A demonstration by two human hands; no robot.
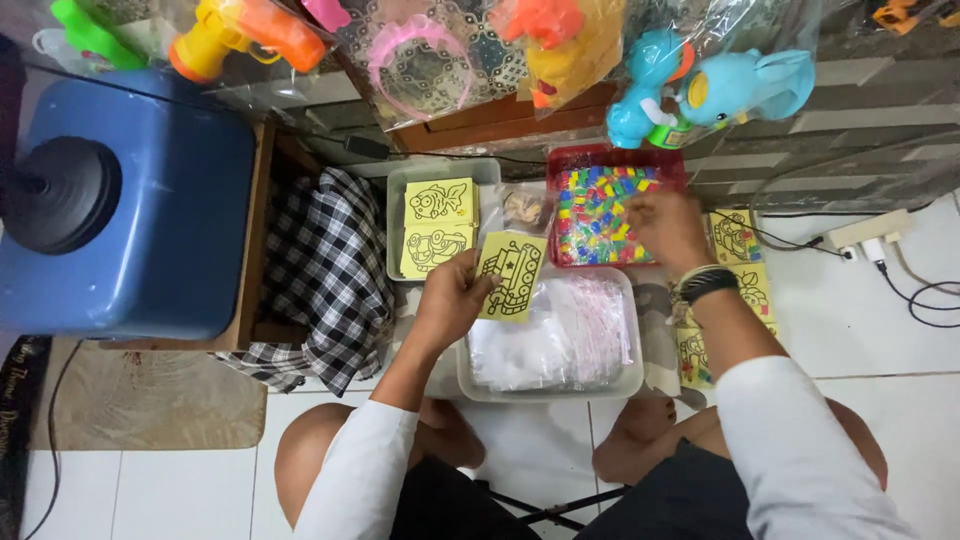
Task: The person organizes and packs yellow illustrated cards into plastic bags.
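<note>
Yellow card (511,276) pinched in left hand (452,296), held above near-left corner of clear tub (625,385). Long axis tilted slightly, top edge leaning right, toward red tray (566,160). Rectangular, black line drawing of a vehicle on the face, print side up.

Largest to smallest around it: blue drum (150,215) far left, well apart; checked cloth (325,275) just left of the wrist; clear tub full of small plastic bags under and right of card; red tray packed with multicolour pieces beyond; grey tray (395,235) with two more yellow cards beside red tray.

Right hand (668,228) over right edge of red tray, fingers curled down into pieces; grip contents blurred, cannot tell.

Open room: white tile floor (880,320) right of tubs, cables and power strip (870,232) near the wall.
</note>
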